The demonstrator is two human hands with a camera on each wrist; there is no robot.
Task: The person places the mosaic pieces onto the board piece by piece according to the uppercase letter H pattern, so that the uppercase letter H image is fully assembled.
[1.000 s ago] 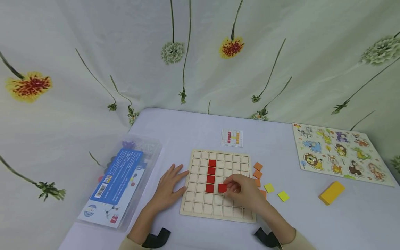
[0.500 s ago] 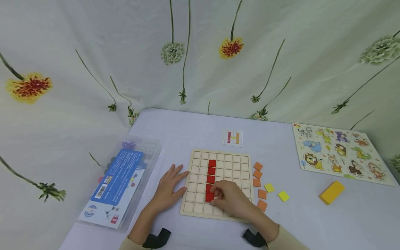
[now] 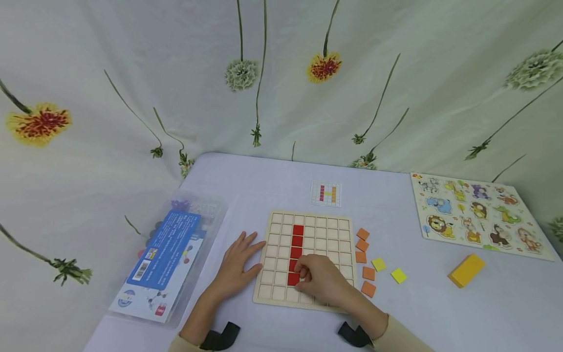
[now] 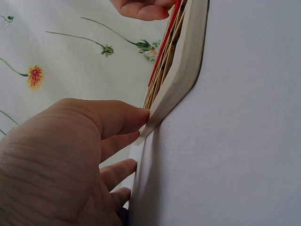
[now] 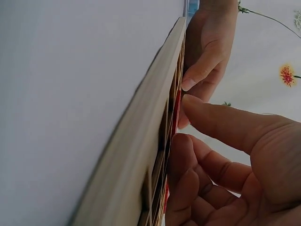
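Observation:
A wooden grid board (image 3: 327, 233) lies on the white-covered table with a column of several red square tiles (image 3: 297, 230) in its cells. My right hand (image 3: 323, 278) is over the board, thumb and curled fingers at the edges of the lowest red tile (image 3: 293, 279). In the right wrist view, the thumb and fingertips pinch about that red tile (image 5: 176, 113), close on the board's surface. My left hand (image 3: 236, 264) rests flat with spread fingers at the board's left edge. The left wrist view shows its thumb touching the board's rim (image 4: 181, 70).
Orange tiles (image 3: 368, 273) and yellow tiles (image 3: 378, 264) lie right of the board. Behind it is a small pattern card (image 3: 326, 194). A clear plastic case (image 3: 164, 249) stands left; a yellow block (image 3: 467, 271) and an animal puzzle board (image 3: 479, 215) lie at the right.
My right hand has carried the red tile left and toward me, into the cell below the other red ones, then stayed there. The left hand has kept still.

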